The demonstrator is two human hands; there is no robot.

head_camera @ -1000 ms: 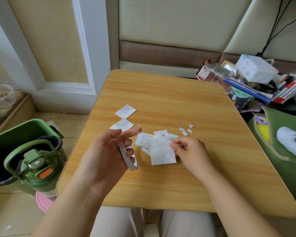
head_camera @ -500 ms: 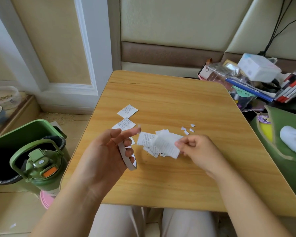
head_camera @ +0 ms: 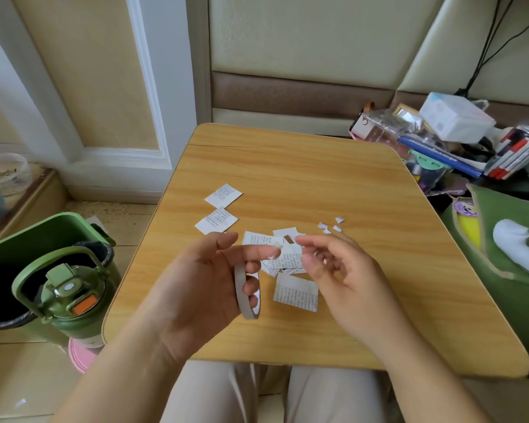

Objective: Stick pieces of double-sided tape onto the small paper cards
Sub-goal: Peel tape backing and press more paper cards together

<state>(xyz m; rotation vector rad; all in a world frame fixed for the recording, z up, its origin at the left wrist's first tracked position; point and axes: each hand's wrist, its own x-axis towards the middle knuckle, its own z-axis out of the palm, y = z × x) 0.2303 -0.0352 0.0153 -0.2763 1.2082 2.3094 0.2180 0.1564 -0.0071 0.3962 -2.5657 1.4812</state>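
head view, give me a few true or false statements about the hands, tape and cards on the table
1. The left hand holds the roll of tape. True.
2. The right hand holds scissors. False: no scissors show; its fingers are curled near the left fingertip.
3. Two cards lie apart from the pile of cards, on its far left. True.
4. The green bottle stands on the table. False: it stands on the floor, left of the table.

Soft daylight, faint shadows, bowed edges
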